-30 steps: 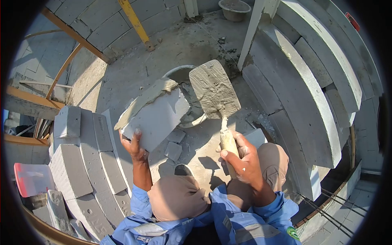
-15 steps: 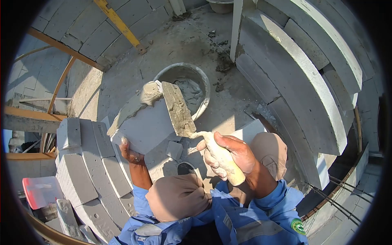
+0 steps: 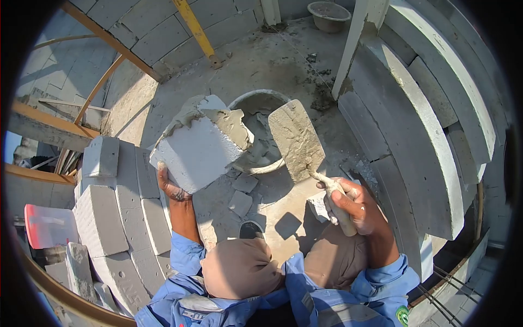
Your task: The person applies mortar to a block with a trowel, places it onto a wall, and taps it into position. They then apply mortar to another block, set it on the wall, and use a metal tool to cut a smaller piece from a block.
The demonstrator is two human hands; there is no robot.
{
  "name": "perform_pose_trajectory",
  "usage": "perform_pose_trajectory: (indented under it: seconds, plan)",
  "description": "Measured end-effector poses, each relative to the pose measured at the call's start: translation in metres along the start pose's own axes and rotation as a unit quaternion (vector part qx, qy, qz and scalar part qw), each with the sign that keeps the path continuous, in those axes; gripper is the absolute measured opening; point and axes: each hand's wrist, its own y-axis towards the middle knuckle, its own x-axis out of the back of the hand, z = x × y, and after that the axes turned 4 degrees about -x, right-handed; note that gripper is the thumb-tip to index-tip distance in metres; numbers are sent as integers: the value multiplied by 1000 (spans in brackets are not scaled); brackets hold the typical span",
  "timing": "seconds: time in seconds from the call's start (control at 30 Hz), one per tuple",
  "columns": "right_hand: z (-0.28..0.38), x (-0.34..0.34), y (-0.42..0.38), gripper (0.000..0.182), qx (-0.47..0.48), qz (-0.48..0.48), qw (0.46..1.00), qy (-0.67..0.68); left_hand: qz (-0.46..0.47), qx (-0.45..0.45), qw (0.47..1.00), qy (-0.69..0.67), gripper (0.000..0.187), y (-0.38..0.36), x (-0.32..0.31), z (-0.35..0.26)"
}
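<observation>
My left hand [image 3: 173, 185] grips the lower left edge of a light grey concrete block [image 3: 199, 155], holding it up and tilted. Wet mortar [image 3: 231, 126] coats its upper edge and right end, with a ragged lip overhanging. In my right hand [image 3: 354, 204] is the handle of a trowel [image 3: 297, 139], fingers wrapped round it. The trowel's flat blade points up and away, smeared with mortar, and stands apart from the block. Behind the block and partly hidden by it sits a round tub [image 3: 260, 98] with mortar inside.
Stacked blocks [image 3: 128, 207] stand on the left beside a clear plastic container with a red rim [image 3: 52, 226]. A block wall [image 3: 403, 131] rises on the right. Block scraps [image 3: 241, 201] lie on the floor near my feet. Another basin [image 3: 329, 16] is at the back.
The trowel has moved right, away from the block, and its blade has turned broad side to view. The block has been tilted, bringing its mortared end into view. The camera view has shifted.
</observation>
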Motion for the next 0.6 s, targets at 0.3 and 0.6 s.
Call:
perform_pose_trajectory:
  seconds: [0.3, 0.6]
  plan:
    - [13, 33, 71, 42, 0, 117, 993, -35, 32, 57, 995, -73, 74, 1, -13, 24]
    - [26, 41, 107, 44, -26, 24, 985, -170, 59, 80, 991, -90, 75, -13, -13, 40]
